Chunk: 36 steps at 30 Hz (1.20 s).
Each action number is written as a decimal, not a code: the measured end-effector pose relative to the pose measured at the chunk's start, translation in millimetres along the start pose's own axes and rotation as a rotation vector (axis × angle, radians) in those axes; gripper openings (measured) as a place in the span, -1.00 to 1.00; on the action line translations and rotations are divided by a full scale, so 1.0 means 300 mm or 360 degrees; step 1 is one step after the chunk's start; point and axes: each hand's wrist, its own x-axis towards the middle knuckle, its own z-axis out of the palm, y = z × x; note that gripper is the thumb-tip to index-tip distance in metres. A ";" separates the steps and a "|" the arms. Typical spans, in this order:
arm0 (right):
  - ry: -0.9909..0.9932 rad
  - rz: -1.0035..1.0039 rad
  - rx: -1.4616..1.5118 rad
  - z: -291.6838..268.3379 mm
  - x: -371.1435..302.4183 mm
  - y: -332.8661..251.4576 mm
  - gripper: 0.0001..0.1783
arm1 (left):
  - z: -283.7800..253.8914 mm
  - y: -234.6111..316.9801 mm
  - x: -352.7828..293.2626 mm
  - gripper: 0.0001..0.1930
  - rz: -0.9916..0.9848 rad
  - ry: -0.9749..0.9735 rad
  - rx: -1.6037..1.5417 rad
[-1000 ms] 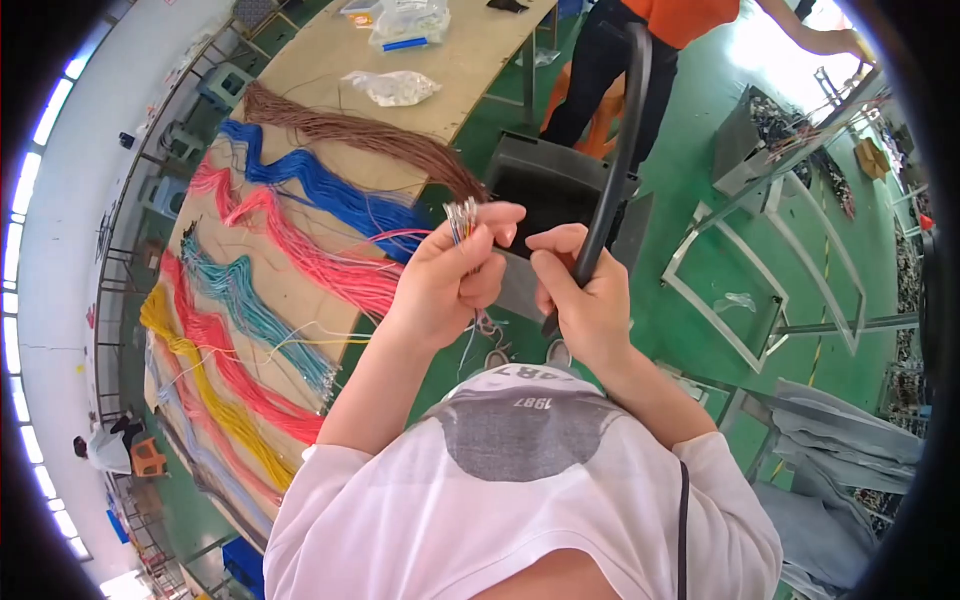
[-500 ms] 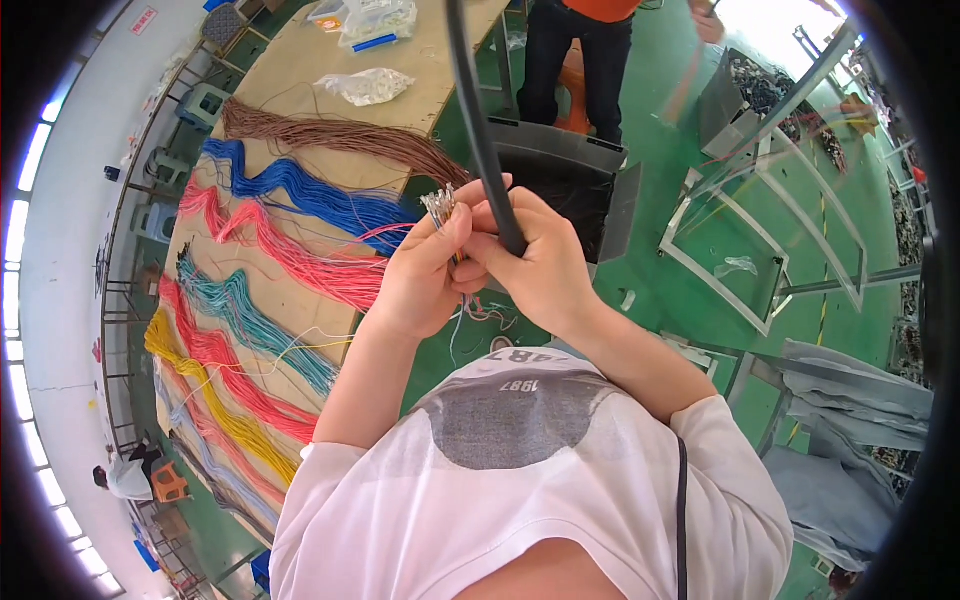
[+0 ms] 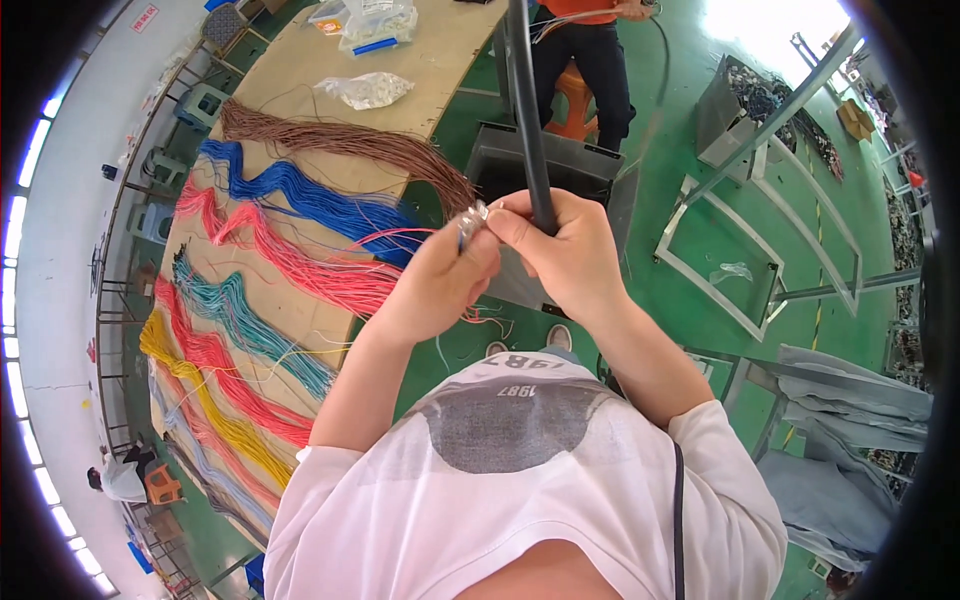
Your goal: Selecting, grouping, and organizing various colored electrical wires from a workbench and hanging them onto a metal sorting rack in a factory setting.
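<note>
Centre of the frame: the right hand (image 3: 572, 258) is wrapping its grip fully around a thick black cable (image 3: 528, 120), which is running from the fist straight up to the top edge. The left hand (image 3: 440, 285) is pinching a small cluster of silvery wire ends (image 3: 471, 219) just beside the right thumb; its grip is closing on them between thumb and forefinger, and thin pink and white strands are trailing below the two hands.

The cable looks stiff and fairly heavy, its smooth jacket probably slippery, so a whole-fist hold close to the cut end seems the surest. The wire ends look light, limp and easily bent, so they are best taken by the insulation just behind the metal tips.

Left half of the frame: bundles of wire are lying across the wooden desk (image 3: 300, 75) in bands, brown wires (image 3: 350, 145) uppermost, then blue wires (image 3: 320, 200), pink wires (image 3: 300, 270), teal wires (image 3: 240, 310) and yellow wires (image 3: 210, 400).

Upper centre: a clear plastic bag (image 3: 365, 90) of small pale parts is resting on the desk, with a second bag (image 3: 370, 22) carrying a blue strip at the top edge. Upper left: a small white sign (image 3: 145, 17) with red marks is hanging on the wall.
</note>
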 end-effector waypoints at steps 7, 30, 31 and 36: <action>-0.0132 -0.0097 0.0211 0.004 -0.011 0.022 -0.85 | 0.023 -0.023 -0.005 -0.74 0.0266 0.0008 0.0397; 0.0194 -0.0110 0.1000 -0.116 -0.020 -0.060 -0.71 | 0.053 0.056 -0.129 -0.79 0.0158 -0.0029 -0.0006; 0.0207 -0.0109 0.0995 -0.108 -0.025 -0.062 -0.71 | 0.055 0.053 -0.128 -0.79 0.0155 -0.0041 -0.0011; 0.0274 -0.0235 0.0766 -0.091 -0.036 -0.072 -0.72 | 0.051 0.060 -0.124 -0.76 0.0130 -0.0122 0.0174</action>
